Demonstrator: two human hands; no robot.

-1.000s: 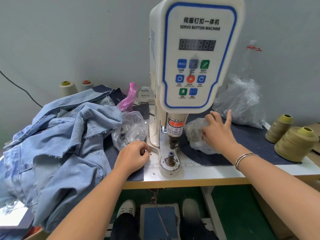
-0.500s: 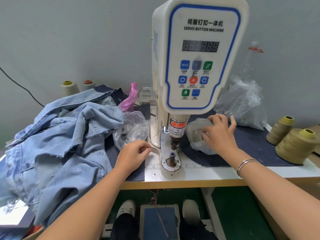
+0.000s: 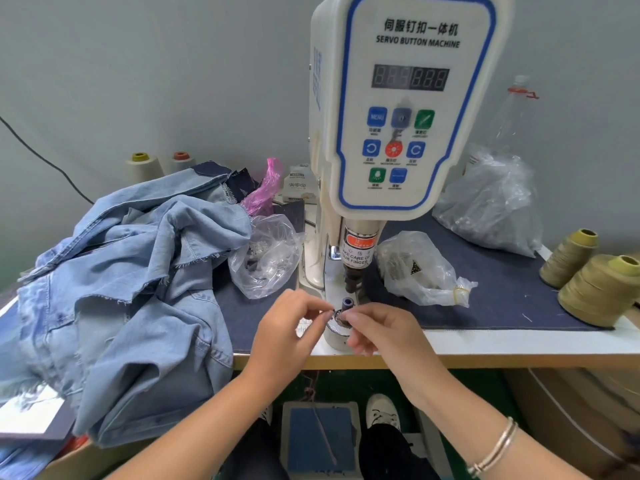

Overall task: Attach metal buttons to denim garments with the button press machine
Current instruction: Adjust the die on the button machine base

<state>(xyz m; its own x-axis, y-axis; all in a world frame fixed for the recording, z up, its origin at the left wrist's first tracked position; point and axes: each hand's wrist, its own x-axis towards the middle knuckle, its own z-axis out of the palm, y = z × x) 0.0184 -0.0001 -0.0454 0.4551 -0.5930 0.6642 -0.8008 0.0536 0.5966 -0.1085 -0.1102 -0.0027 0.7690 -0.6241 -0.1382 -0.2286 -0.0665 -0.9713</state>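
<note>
One small round metal button, dark with a ridged rim, sits at the lower die post of the servo button machine. Both hands meet there: left hand and right hand each pinch at the button from opposite sides. Left of the machine lies a heap of light denim garments. Three clear bags flank the machine; four thread cones are visible.

Your left hand and right hand meet at the bottom post of the button press machine. Each hand pinches a small metal piece; it is too small to tell more. Denim jackets lie piled on the left. 2 clear bags sit beside the machine.
</note>
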